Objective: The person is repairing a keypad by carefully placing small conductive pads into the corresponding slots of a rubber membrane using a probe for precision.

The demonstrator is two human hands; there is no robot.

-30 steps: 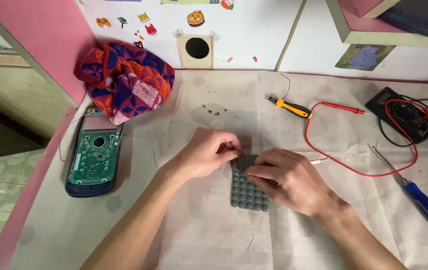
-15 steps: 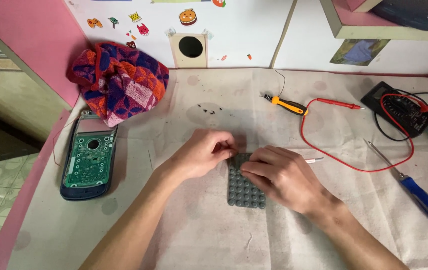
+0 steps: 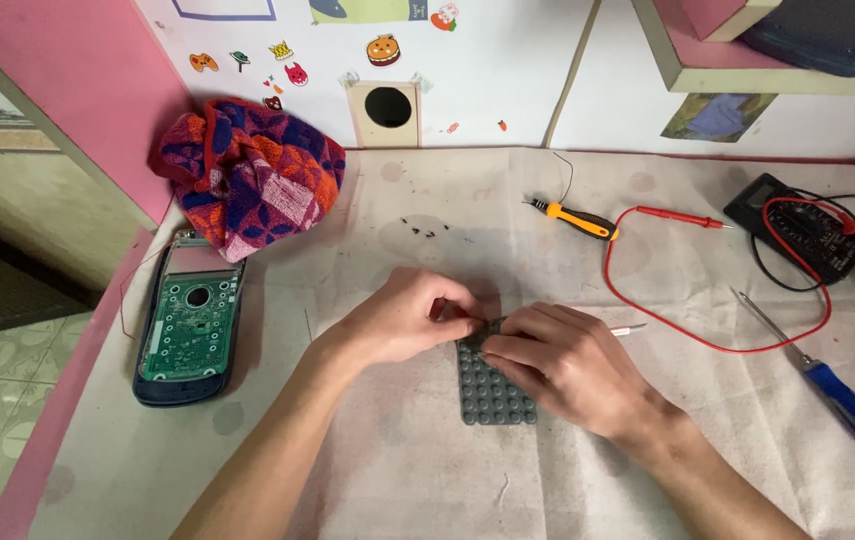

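Observation:
A grey rubber keypad mat (image 3: 491, 392) covered in round bumps lies flat at the middle of the table. My left hand (image 3: 406, 316) pinches its top edge with curled fingers. My right hand (image 3: 565, 366) rests over the mat's upper right part, fingers closed on the same edge, where a thin white-tipped tool (image 3: 628, 328) sticks out to the right. The mat's upper half is hidden under both hands.
An opened calculator body with a green circuit board (image 3: 188, 330) lies at the left, below a bunched colourful cloth (image 3: 248, 170). Small dark screws (image 3: 423, 230) are scattered ahead. An orange-handled screwdriver (image 3: 578, 218), red probe lead (image 3: 688, 218), black multimeter (image 3: 803, 230) and blue-handled screwdriver (image 3: 843, 400) lie to the right.
Both hands have stayed on the mat's top edge with only slight finger shifts. The camera view has tilted slightly.

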